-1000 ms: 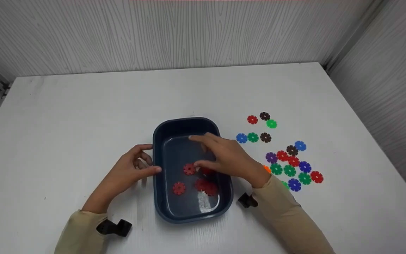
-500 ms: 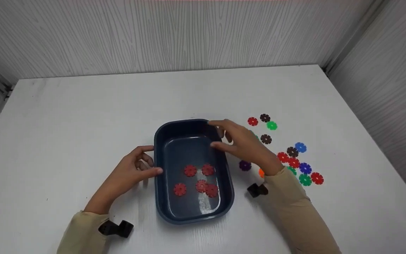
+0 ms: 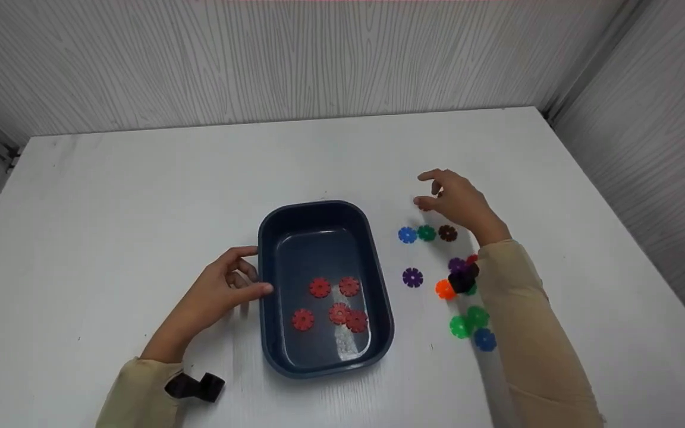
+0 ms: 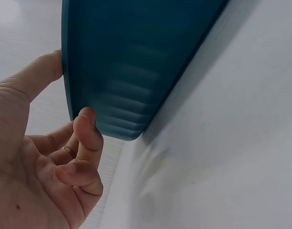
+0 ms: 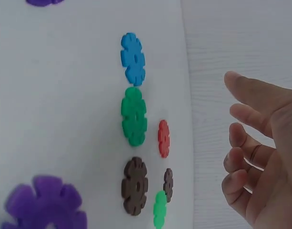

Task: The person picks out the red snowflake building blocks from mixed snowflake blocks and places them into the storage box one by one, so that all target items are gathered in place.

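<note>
A dark blue plastic tub [image 3: 307,255] stands mid-table with several red snowflake building discs [image 3: 320,288] on its floor. My left hand [image 3: 220,291] holds the tub's left rim, thumb on the edge and fingers at the outer wall. Past the tub's far right corner, my right hand [image 3: 458,199] hovers over the table with its fingers loosely bent and nothing between them. Beneath it lies a red disc [image 5: 164,139], mostly hidden in the head view. A brown disc [image 5: 168,185] and a light green disc [image 5: 159,210] lie close to that red one.
A row of blue [image 3: 407,235], green [image 3: 426,232] and brown [image 3: 448,233] discs lies nearer than the right hand. Purple [image 3: 412,277], orange [image 3: 446,289] and other discs are scattered right of the tub, partly under the right sleeve [image 3: 533,321]. Walls border the table.
My right hand has left the inside of the tub, where another red disc now lies uncovered, and moved right and away over the far discs. My left hand has stayed at the rim.
</note>
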The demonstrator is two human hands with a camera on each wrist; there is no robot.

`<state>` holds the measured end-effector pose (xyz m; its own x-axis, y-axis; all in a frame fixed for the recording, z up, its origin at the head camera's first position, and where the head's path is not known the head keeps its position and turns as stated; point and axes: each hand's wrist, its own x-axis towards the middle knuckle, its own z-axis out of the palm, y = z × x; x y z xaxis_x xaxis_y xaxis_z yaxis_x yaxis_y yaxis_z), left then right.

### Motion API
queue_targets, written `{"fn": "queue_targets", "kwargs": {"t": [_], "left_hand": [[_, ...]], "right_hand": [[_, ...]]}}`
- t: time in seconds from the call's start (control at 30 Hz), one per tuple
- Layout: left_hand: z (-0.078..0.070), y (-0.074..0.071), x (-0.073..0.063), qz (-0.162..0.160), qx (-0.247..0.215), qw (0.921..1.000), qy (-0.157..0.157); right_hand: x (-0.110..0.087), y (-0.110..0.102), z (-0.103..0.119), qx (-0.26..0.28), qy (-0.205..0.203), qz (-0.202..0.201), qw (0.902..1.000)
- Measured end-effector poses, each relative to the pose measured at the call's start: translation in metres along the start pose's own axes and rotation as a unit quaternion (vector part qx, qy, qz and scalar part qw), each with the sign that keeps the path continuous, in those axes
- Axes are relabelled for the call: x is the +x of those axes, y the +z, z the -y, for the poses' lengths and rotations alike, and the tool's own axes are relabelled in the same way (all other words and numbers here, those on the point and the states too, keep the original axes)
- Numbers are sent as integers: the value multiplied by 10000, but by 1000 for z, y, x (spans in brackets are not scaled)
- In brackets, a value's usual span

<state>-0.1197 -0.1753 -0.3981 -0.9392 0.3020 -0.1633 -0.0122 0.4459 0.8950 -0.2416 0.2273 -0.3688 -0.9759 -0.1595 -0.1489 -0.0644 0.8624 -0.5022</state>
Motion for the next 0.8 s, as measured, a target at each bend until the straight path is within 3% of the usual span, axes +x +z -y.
{"fn": "queue_targets", "kwargs": {"t": [0.3, 0.8], "left_hand": [[2, 1, 0, 15, -91, 10000, 24], [3, -1, 3, 22, -29, 10000, 24]], "right_hand": [[3, 3, -20, -300, 527, 509, 9969], [12, 7, -25, -686, 519, 565, 9947]]}}
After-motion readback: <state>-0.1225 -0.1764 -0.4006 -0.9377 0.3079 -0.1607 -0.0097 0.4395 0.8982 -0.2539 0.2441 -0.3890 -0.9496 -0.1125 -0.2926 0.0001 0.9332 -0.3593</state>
